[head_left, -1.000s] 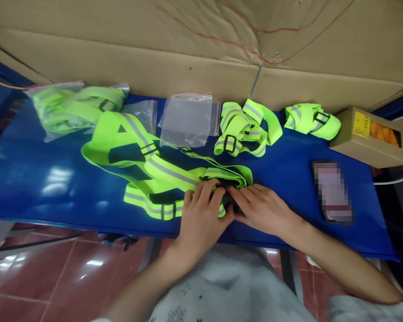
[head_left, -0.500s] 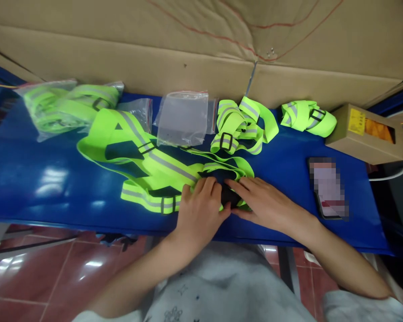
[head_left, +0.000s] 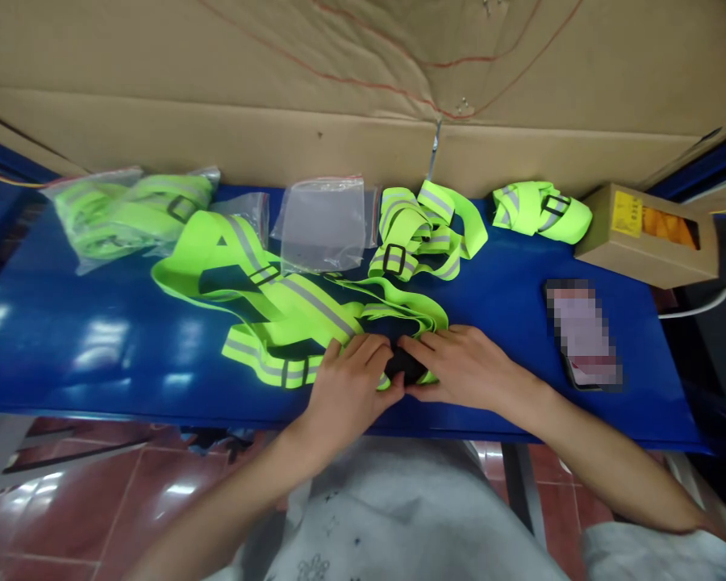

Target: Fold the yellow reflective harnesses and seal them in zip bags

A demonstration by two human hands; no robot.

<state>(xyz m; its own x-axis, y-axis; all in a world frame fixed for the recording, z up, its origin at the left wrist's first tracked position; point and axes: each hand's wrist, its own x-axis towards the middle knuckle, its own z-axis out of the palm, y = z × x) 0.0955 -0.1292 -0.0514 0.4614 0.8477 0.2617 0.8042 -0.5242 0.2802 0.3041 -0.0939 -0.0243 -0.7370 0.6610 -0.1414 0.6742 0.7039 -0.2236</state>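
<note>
Your L hand point(head_left: 354, 375) and R hand point(head_left: 463, 363) both hold the blk piece point(head_left: 405, 367) on the hi-vis reflective harness point(head_left: 323, 311), near the table's point(head_left: 157, 395) front edge. Uneven grip could prob. let it slip; loose loops might twist at the slide buckles point(head_left: 306, 371), or slack drag the clear zip bag point(head_left: 323, 230) behind.

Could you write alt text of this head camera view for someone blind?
A person's left hand and right hand hold a black piece amid neon reflective straps on a blue table. Clear bags and bundled straps lie behind, a phone and box at right.
</note>
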